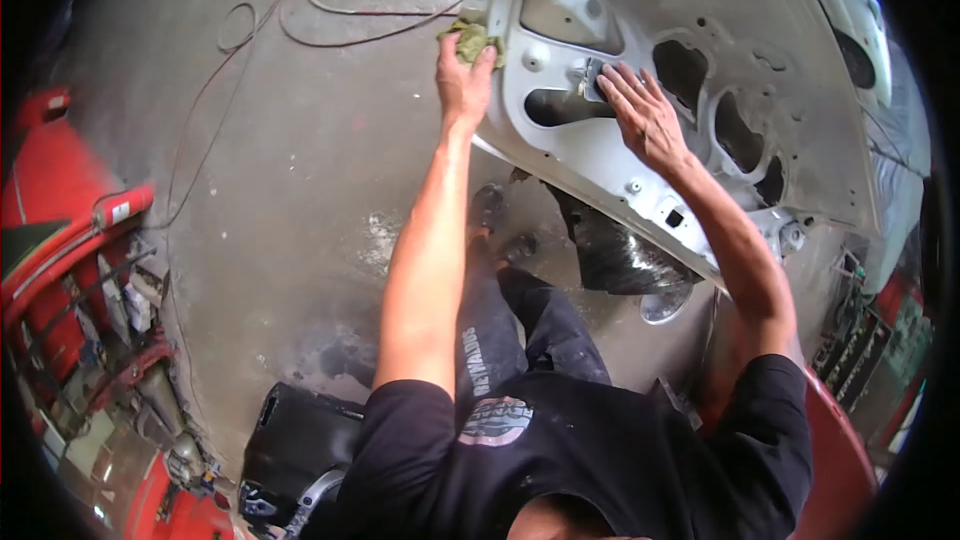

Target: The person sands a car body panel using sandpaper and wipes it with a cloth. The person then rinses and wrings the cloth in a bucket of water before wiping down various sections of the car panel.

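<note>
- Left hand [468, 75], upper middle of the frame, has its fingers closed on a green cloth [471, 41] at the left edge of the pale metal panel [590, 155]
- Right hand [645, 120], to the right of it and well apart, is open, fingers stretched out over a small dark pad [594, 80] on the panel; how firmly it presses, I cannot tell
- Pale metal panel, with its several cut-out openings, fills much of the upper right
- Thin hose [385, 13] loops over the grey floor [300, 170], upper left
- Red bodywork [75, 205] at the left edge; a black part [300, 440] at lower left
- Dark, shiny curved piece [625, 260] below the panel, right of centre
- Red curved surface [838, 450] at lower right, near the black sleeve [765, 425]
</note>
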A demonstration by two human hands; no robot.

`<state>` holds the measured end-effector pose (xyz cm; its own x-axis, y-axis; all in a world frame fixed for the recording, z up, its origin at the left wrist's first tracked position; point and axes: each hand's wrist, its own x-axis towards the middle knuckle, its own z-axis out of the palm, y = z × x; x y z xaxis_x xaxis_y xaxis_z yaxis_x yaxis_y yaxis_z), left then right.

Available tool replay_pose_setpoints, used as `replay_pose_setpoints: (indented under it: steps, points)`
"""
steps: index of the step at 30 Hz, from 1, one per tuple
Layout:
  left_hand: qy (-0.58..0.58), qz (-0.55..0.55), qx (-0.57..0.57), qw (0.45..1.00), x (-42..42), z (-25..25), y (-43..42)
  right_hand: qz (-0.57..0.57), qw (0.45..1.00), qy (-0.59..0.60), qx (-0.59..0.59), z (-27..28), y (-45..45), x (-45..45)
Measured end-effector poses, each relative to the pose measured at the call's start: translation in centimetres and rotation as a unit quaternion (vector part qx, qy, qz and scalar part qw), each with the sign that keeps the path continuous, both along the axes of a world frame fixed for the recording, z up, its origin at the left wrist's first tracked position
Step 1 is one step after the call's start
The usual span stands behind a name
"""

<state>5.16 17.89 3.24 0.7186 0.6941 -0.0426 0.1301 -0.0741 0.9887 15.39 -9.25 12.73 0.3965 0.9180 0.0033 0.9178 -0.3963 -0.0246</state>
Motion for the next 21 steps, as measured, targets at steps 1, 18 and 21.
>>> replay_pose_setpoints:
  steps: [1, 18, 21]
  points:
    - [-0.008, -0.008, -0.024, 1.0, -0.1, 0.3, 0.1, -0.054, 0.998, 0.024, 0.037, 0.7, -0.6, -0.6]
    - [0.015, -0.033, 0.001, 0.999, 0.1, 0.5, 0.4, -0.178, 0.971, -0.018, 0.158, -3.1, -1.0, 3.5]
    - [0.033, -0.038, -0.005, 0.999, -0.2, 0.8, 0.0, -0.166, 0.973, 0.009, 0.162, -2.5, 2.1, 6.2]
